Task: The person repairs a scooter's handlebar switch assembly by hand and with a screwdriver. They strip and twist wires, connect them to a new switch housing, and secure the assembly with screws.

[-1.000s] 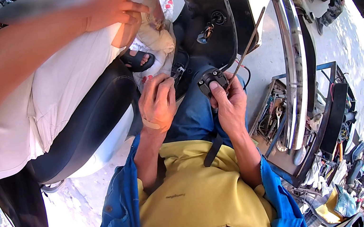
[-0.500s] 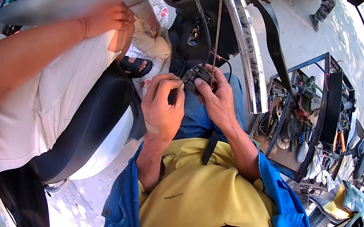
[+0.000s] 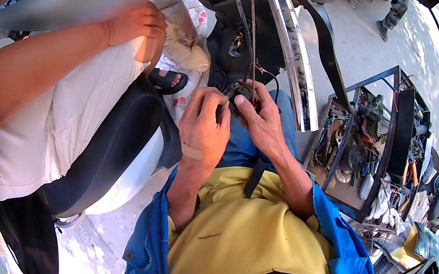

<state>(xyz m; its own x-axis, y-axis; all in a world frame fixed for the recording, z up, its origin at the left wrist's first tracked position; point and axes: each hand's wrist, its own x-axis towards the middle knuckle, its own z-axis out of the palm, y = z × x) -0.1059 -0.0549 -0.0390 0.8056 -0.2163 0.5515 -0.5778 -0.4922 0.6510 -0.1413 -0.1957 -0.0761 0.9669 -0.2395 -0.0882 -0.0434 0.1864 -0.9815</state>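
In front of my lap is a small black housing point(image 3: 237, 91), like a handlebar switch, with cables point(image 3: 251, 44) leading up from it toward the handlebar. My right hand point(image 3: 265, 123) grips it from the right, thumb pressed on its face. At its left side my left hand point(image 3: 203, 125) is closed, fingertips bent inward against or very near the housing. What those fingers pinch, if anything, is hidden behind them. A tan plaster strip point(image 3: 192, 152) is on my left wrist.
A person point(image 3: 49, 90) in pale clothes sits close on the left, on a black scooter seat point(image 3: 112, 152). A shiny silver tube point(image 3: 293, 55) and a black strap point(image 3: 326, 43) hang at the right. Beyond is a metal-framed tool cart point(image 3: 399, 75) crammed with tools. Another person's leg point(image 3: 393, 12) stands farther back.
My left hand has shifted slightly right, closer to the right hand, and covers more of the housing. The right hand keeps its hold. The view has shifted a little.
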